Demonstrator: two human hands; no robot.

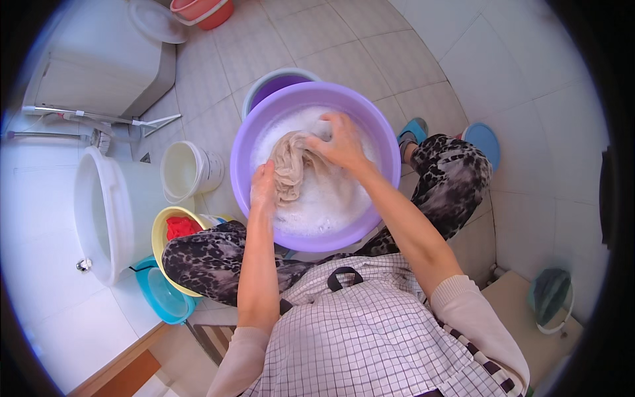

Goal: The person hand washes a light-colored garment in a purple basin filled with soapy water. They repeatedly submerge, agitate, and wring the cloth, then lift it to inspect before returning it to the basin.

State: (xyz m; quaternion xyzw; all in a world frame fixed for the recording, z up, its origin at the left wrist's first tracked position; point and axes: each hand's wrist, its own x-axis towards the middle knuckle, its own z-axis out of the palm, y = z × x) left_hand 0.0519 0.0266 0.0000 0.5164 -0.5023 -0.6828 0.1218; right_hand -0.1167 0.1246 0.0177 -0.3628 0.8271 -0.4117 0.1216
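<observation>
A wet beige cloth [290, 166] lies bunched in a purple plastic basin [241, 198] of white, sudsy water [332, 213]. At the cloth's left edge, my left hand [263, 184] grips it, with some of the fingers hidden. My right hand [343, 141] is over the suds at the cloth's upper right. Its thumb and fingers are spread apart, and the thumb tip touches the cloth. The basin sits between my knees, in front of my checked apron [357, 317].
Behind the basin stands another purple-lined tub [268, 82]. To the left are a white bucket [181, 171], a large white barrel [119, 213], a yellow bucket [158, 233] holding red cloth [181, 227], and a turquoise basin [171, 302]. A red bucket [211, 17] is farther off.
</observation>
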